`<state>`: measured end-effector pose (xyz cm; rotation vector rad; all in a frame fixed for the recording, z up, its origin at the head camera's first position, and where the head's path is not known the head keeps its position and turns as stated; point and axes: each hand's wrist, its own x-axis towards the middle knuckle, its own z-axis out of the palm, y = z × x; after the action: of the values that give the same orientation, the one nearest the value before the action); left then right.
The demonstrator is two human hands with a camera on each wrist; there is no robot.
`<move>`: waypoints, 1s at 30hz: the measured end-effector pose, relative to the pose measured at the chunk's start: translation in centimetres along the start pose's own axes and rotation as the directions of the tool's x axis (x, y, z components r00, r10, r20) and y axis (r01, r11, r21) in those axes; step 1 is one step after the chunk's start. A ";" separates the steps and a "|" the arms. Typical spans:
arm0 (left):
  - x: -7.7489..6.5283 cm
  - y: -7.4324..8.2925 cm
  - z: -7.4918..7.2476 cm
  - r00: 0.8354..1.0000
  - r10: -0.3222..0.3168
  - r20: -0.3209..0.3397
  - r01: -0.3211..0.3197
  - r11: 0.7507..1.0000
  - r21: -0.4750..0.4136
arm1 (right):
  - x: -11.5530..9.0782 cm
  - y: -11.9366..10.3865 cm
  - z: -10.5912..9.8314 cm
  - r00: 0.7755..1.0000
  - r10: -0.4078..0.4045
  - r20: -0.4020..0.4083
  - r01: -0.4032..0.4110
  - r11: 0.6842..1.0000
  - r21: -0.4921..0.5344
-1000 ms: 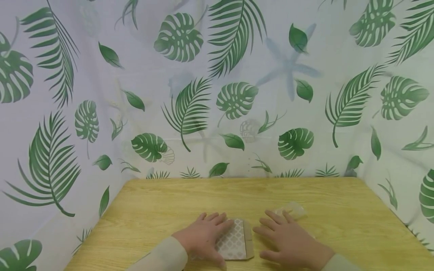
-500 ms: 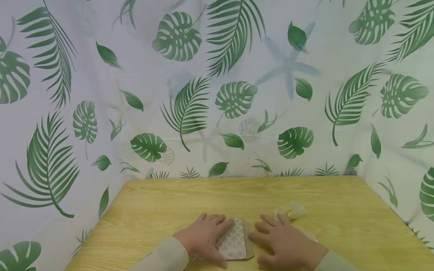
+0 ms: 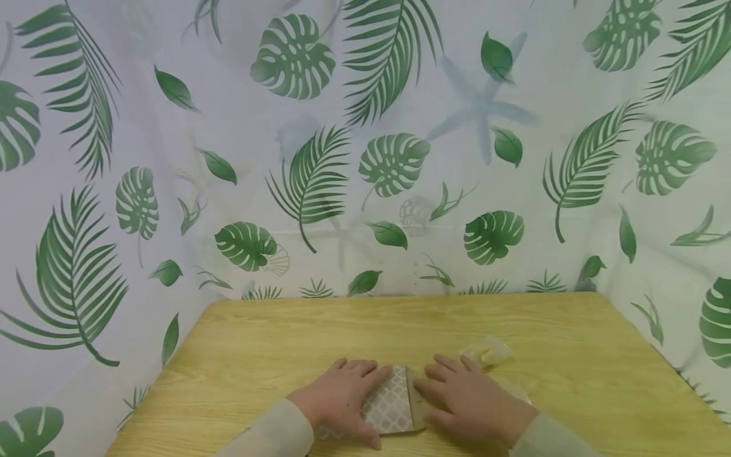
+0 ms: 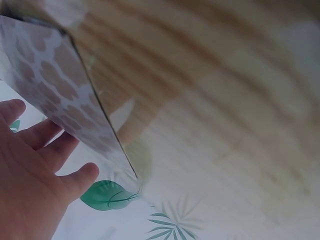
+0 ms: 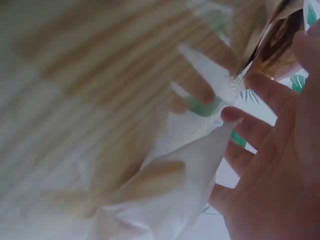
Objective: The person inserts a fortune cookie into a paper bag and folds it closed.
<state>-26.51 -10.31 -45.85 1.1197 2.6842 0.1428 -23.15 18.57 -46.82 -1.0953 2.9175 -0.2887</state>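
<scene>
A flat small box (image 3: 390, 406) with a grey-and-white lattice pattern lies near the table's front, a brown flap (image 3: 419, 401) at its right end. My left hand (image 3: 345, 400) rests over its left part, fingers spread, hiding that side. In the left wrist view, the fingers lie along the patterned face (image 4: 62, 80). My right hand (image 3: 476, 403) is at the flap, fingertips touching it, fingers extended. In the right wrist view, the box end (image 5: 280, 45) appears parted with a dark brown inside. A translucent plastic wrapper (image 5: 165, 200) lies by the right hand.
Behind the right hand lies a clear plastic bag (image 3: 488, 351) with something yellowish inside. Part of another clear piece (image 3: 518, 391) shows beside that hand. Leaf-printed curtains (image 3: 394, 165) border the wood-grain table (image 3: 285, 330) at the back and sides.
My right hand has moved left from beside the box, and its fingertips now reach the brown flap. The plastic bag behind it is more exposed. The left hand has stayed on the box.
</scene>
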 end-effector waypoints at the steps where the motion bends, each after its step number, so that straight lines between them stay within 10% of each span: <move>1: 0.0 0.0 0.0 1.000 0.003 0.000 -0.003 1.000 0.000 | 0.1 -0.1 0.0 1.000 0.012 -0.001 -0.012 1.000 -0.004; 30: -0.3 -0.3 0.3 0.996 0.030 -0.081 -0.029 1.000 0.006 | 0.5 0.0 0.6 0.999 0.044 0.002 -0.044 0.998 -0.039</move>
<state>-26.44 -10.69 -46.12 1.1798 2.7411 0.1918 -23.44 18.12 -47.40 -1.0342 2.9528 -0.2299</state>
